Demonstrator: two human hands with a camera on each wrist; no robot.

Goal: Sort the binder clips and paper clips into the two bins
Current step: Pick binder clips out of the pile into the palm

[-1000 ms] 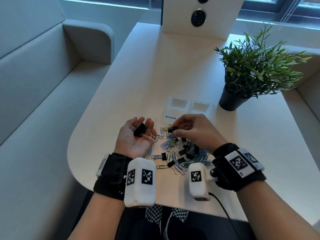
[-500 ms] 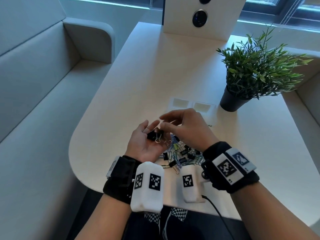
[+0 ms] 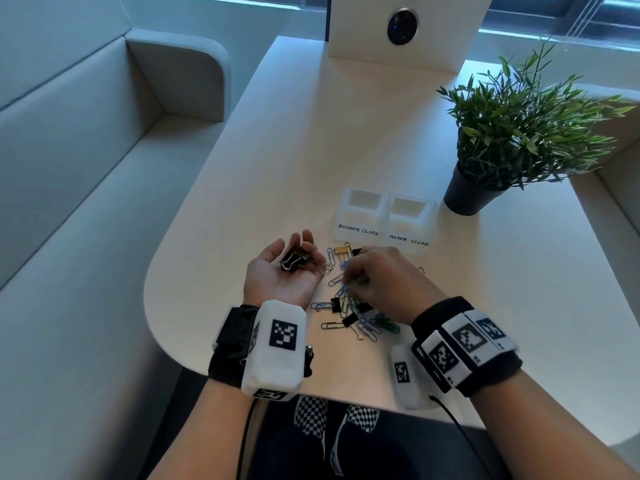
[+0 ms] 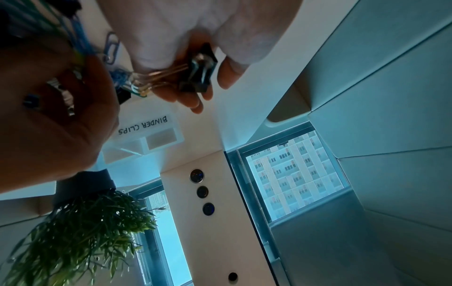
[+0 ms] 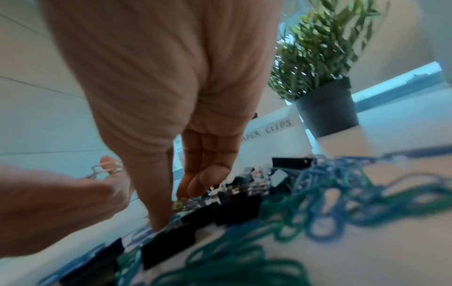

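My left hand lies palm up left of the pile, fingers relaxed, cradling black binder clips. A mixed pile of blue and green paper clips and black binder clips spreads over the table in front of me. My right hand reaches down into the pile. In the right wrist view its thumb and fingertips pinch a small yellowish binder clip that lies among the others. Behind the pile stand two white bins, labelled BINDER CLIPS and PAPER CLIPS.
A gold binder clip lies at the pile's far edge. A potted plant stands right of the bins. A white panel with round sockets rises at the table's far end. Grey sofa seats flank the table.
My right hand carried a black binder clip to my left palm, left it there, and has come back down onto the pile. The left hand drew back left, palm still up.
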